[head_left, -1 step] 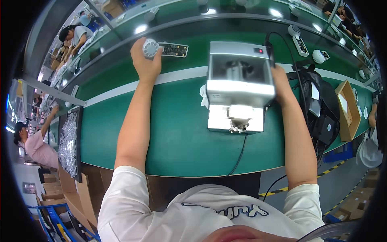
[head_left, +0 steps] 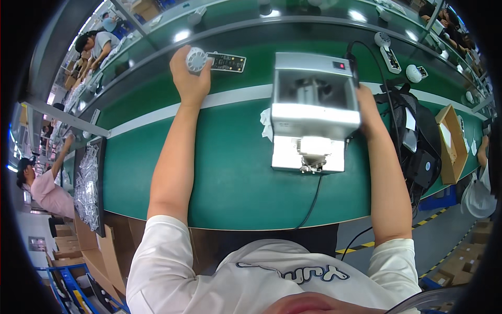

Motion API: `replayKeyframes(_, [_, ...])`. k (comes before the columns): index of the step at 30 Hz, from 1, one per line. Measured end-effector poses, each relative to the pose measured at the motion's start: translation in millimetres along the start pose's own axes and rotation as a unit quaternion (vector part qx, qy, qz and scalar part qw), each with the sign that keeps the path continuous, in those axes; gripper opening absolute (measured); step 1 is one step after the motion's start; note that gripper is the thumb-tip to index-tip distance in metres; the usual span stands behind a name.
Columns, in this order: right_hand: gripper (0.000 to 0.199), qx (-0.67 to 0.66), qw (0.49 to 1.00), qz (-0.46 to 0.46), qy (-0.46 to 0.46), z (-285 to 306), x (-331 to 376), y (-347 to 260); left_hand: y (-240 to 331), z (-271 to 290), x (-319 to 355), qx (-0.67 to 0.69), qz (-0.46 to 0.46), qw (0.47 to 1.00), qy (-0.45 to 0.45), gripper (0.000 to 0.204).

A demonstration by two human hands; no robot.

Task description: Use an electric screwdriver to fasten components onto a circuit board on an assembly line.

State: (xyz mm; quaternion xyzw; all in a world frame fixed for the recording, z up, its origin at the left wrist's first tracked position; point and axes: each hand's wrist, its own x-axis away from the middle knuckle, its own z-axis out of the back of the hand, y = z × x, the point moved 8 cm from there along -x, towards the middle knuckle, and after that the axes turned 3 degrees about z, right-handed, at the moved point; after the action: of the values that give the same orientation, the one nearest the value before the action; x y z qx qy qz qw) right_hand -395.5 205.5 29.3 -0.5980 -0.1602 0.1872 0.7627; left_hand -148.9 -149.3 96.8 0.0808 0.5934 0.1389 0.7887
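My left hand [head_left: 191, 78] reaches to the far side of the green belt [head_left: 230, 172] and is closed around a round white ribbed part [head_left: 196, 59]. The part is held just left of a dark circuit board [head_left: 226, 62] that lies on the belt. My right hand [head_left: 366, 112] rests against the right side of a silver box-shaped machine [head_left: 314, 112] that stands on the belt. Its fingers are hidden behind the machine's housing, close to a black cable. Under the machine's lit front opening sits a small metal fixture [head_left: 312, 163].
A white cloth [head_left: 266, 123] lies at the machine's left. Its black cable [head_left: 314, 196] runs off the near edge. A black bag [head_left: 418, 141] and an open cardboard box [head_left: 449, 141] stand at right. A tray of clear plastic parts [head_left: 88, 183] is at left, with other workers [head_left: 42, 191] beyond it.
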Motion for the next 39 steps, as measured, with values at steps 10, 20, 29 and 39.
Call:
replayKeyframes(10, [0.043, -0.059, 0.997, -0.044, -0.029, 4, -6, 30, -31, 0, 4, 0.009, 0.101, 0.995, 0.016, 0.060])
replayKeyframes(20, [0.042, -0.067, 0.997, -0.030, -0.030, 2, -6, 26, -42, -2, 6, 0.045, 0.178, 0.983, 0.022, 0.062])
replayKeyframes(29, [0.038, -0.037, 0.999, -0.021, -0.032, -5, 4, 8, -43, -4, 9, 0.081, 0.204, 0.975, 0.019, 0.063])
replayKeyframes(39, [0.042, 0.040, 0.999, 0.012, 0.005, 6, 0, 2, -81, -21, 18, -0.089, 0.246, 0.961, -0.089, 0.071])
